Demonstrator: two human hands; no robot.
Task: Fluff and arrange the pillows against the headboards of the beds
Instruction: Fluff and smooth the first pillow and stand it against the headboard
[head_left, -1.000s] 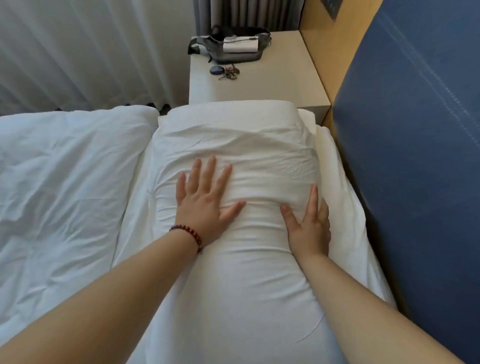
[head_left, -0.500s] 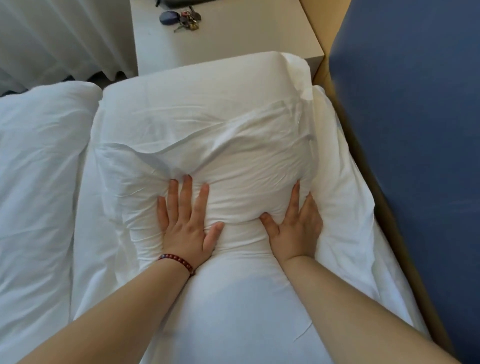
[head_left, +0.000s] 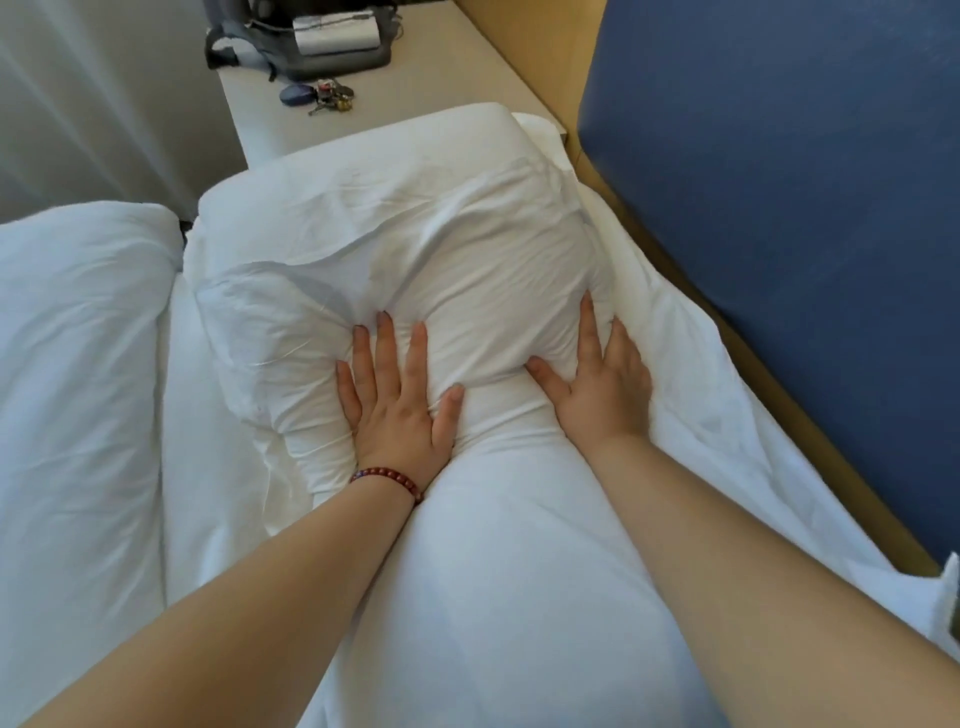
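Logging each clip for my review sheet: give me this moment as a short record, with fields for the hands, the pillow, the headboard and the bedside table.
left hand: flat, fingers spread, pressing the pillow; bead bracelet on the wrist
right hand: flat, pressing the pillow on its headboard side
pillow: white, creased, bunched ahead of the fingers, lying on the bed
headboard: blue, padded, to the person's right
bedside table: keys and grey bag
duvet: white, left of the pillow

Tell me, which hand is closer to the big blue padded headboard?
The right hand, pressing the white pillow on the side beside the blue padded headboard. The left hand presses it further away, toward the white duvet.
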